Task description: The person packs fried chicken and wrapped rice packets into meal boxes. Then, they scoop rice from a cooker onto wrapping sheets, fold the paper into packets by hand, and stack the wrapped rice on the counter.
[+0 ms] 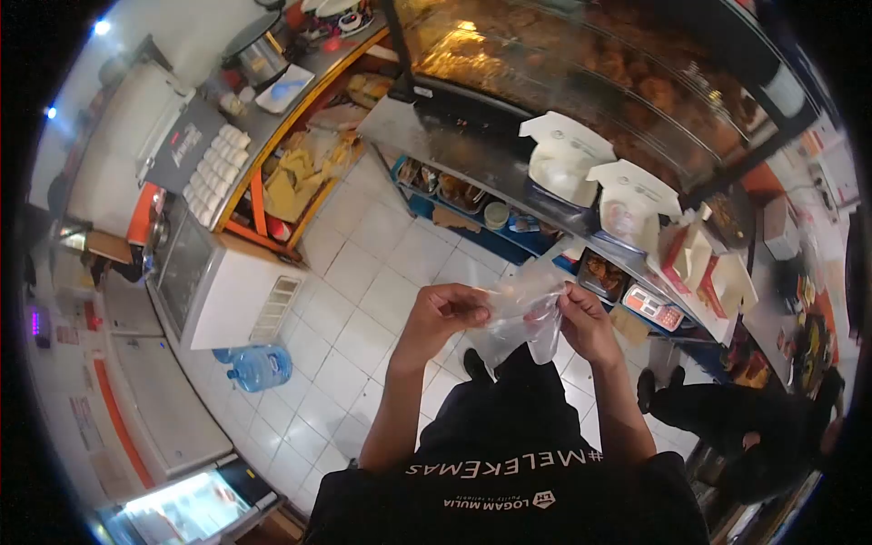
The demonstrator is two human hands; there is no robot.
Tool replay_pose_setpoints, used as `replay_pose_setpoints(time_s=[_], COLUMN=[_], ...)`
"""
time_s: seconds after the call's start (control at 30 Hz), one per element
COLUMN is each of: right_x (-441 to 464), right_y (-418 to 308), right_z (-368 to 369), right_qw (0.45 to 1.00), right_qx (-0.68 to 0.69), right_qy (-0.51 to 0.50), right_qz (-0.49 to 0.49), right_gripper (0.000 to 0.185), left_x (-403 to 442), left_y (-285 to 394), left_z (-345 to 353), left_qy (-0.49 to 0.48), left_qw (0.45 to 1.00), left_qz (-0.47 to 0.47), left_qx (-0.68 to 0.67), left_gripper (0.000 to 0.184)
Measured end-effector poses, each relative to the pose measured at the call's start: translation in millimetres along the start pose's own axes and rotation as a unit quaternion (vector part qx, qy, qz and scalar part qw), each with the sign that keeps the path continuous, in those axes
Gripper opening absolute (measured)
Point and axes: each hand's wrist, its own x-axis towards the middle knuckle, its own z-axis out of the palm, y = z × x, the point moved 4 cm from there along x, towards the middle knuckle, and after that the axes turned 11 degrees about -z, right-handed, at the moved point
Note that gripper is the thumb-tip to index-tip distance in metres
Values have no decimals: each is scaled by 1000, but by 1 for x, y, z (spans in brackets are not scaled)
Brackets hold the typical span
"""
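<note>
A clear plastic bag [520, 313] hangs between my two hands, in front of my body. My left hand [447, 313] pinches its edge on the left side, thumb against the fingers. On the other side my right hand [586, 318] is closed on the bag too. The bag looks crumpled; whether anything is inside I cannot tell. Beyond it, on the counter [445, 136], stand an open white takeaway box [561, 173] and a second open box [627, 218]. Red and white cartons [699, 272] stand open at the right.
A glass display case [581, 82] with fried food stands behind the counter. Below sit a shelf with containers and a scale [652, 309]. Water jugs [259, 367] lie on the tiled floor at left. A person in dark clothes [745, 427] is close at my right.
</note>
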Motion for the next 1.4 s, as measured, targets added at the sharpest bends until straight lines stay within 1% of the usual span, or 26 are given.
replay_pose_setpoints(time_s=[0.1,0.13,0.23,0.33,0.37,0.47,0.57,0.6,0.63,0.7,0.73,0.77,0.83,0.87,0.93,0.97,1.0,1.03,1.07,1.1,1.13,1.17,1.23,1.27,1.37,1.4], right_x=[-17,-18,-20,-21,-19,-21,-25,-32,-35,-45,-42,-34,-18,-15,-6,-4,-3,-3,-2,-1,2,4,1,0,-2,3], right_y=[1,2,2,-5,-10,-24,-51,-59,-75,-111,-112,-120,-110,-109,-112,-114,-117,-119,-123,-123,-122,-123,-149,-159,-155,-147], right_z=[-24,-33,-47,-64,-73,-106,-157,-187,-182,-162,-144,-117,-125,-136,-163,-177,-190,-199,-201,-206,-210,-212,-194,-184,-169,-169], right_qw=[986,979,966,971,972,987,945,894,885,863,889,898,890,902,924,915,905,893,868,874,879,884,803,755,803,826], right_qx=[-124,-144,-42,0,11,27,-151,-260,-280,-318,-365,-380,-425,-402,-354,-373,-393,-411,-461,-448,-436,-424,-532,-581,-523,-526], right_qy=[57,89,177,169,159,130,252,308,293,262,173,121,111,106,93,110,129,149,133,142,151,159,192,206,150,124], right_qz=[-97,-112,-183,-170,-171,-91,-142,-198,-230,-293,-215,-183,-124,-117,-111,-108,-105,-103,-129,-124,-119,-116,-188,-223,-244,-163], right_gripper=[9,9,11,11,11,10,11,20,21,24,24,22,18,15,11,10,9,9,6,6,6,6,7,8,13,14], left_x=[-3,-2,2,17,25,51,83,95,108,118,118,124,137,139,149,151,153,155,158,159,158,165,177,184,192,190], left_y=[16,16,9,-15,-14,-11,-10,-16,-14,-1,0,-11,-24,-16,-16,-17,-12,-7,-2,5,17,14,8,6,12,13], left_z=[20,25,55,69,74,93,114,121,132,169,184,192,206,210,192,185,180,184,190,198,216,223,234,235,253,262], left_qy=[17,50,-3,12,13,13,20,30,39,66,81,58,12,20,45,56,109,129,147,163,156,126,69,67,92,96], left_qw=[998,997,997,996,997,1000,996,993,990,959,937,950,969,954,955,955,951,939,925,909,860,874,898,881,871,868], left_qz=[-19,-32,0,-59,-49,-15,35,48,63,107,119,88,28,29,34,33,39,87,135,183,224,203,161,167,207,227], left_qx=[59,57,74,-71,-52,10,83,101,120,254,318,295,243,299,292,290,288,305,323,338,432,424,405,437,436,432], left_gripper=[24,27,35,34,32,25,21,22,23,27,29,31,35,33,29,27,26,25,24,24,20,19,16,13,11,12])
